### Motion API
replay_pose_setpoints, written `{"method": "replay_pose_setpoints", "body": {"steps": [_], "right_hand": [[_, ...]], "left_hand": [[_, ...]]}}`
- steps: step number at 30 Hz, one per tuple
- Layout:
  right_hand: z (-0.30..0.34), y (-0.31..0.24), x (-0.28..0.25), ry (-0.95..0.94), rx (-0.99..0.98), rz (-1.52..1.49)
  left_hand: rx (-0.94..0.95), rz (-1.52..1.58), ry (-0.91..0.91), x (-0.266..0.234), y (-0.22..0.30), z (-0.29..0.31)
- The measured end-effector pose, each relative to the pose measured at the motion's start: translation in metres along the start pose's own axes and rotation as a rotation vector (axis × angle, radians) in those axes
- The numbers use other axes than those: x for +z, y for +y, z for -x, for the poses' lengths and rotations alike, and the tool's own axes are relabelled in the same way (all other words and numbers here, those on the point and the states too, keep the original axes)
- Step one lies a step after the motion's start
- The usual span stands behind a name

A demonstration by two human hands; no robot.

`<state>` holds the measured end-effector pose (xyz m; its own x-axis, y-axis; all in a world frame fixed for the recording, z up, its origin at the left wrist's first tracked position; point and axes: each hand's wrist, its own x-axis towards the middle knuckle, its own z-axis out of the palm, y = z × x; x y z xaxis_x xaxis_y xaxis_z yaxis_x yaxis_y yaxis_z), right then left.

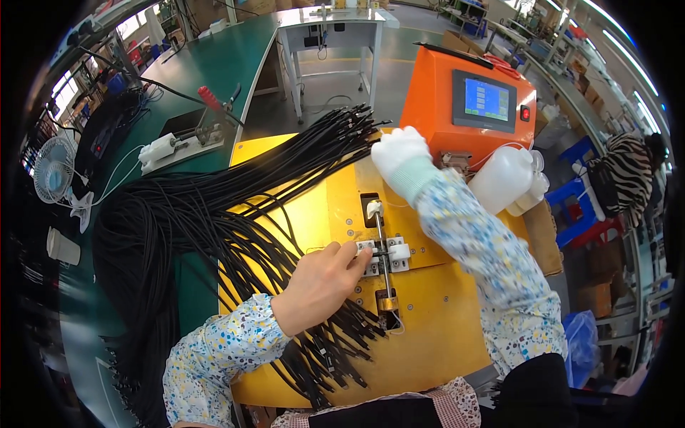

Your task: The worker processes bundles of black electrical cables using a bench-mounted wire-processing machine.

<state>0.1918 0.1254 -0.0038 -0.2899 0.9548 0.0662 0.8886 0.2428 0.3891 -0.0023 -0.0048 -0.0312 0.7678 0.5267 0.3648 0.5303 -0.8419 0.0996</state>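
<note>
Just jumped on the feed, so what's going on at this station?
A person is working at a yellow plate. The bare left hand has its fingers at a fixture with white blocks. The gloved right hand is by the ends of some black cables, near an orange machine. Exactly what either grips is unclear.

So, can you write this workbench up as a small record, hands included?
Cables: black, many, draped across yellow plate and green table
Left hand: bare, at the white fixture blocks; grip unclear
Right hand: white-gloved, by the cables' far ends; grip unclear
Orange box: beyond the plate, to the right; blue screen lit
Bottles: whitish, beside the orange box
</note>
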Motion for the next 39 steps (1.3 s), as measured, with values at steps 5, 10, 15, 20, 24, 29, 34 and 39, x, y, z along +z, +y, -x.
{"method": "replay_pose_setpoints", "body": {"steps": [5,10,15,20,24,29,34,39], "right_hand": [[-0.039,-0.009,-0.007,-0.305,-0.124,0.048],[-0.023,0.006,-0.006,-0.189,-0.037,0.066],[0.036,0.022,-0.031,0.453,-0.101,0.025],[0.092,0.033,-0.051,0.571,-0.184,-0.201],[0.109,0.044,-0.047,0.653,-0.28,-0.255],[0.114,0.044,-0.043,0.807,-0.16,-0.328],[0.131,0.013,-0.011,0.383,0.169,-1.323],[0.146,-0.016,0.009,0.171,0.069,-1.388]], "left_hand": [[-0.007,0.001,0.013,0.002,-0.002,0.003],[0.013,0.015,0.024,0.001,0.0,0.0],[-0.029,0.019,0.017,0.003,-0.005,0.003],[-0.051,0.053,0.032,0.007,-0.009,0.001],[-0.118,0.098,0.081,0.008,-0.013,-0.002],[-0.108,0.086,0.041,0.008,-0.018,0.0],[-0.006,0.464,-0.389,-0.045,-0.017,-0.005],[-0.062,0.425,-0.027,-0.036,-0.003,-0.01]]}}
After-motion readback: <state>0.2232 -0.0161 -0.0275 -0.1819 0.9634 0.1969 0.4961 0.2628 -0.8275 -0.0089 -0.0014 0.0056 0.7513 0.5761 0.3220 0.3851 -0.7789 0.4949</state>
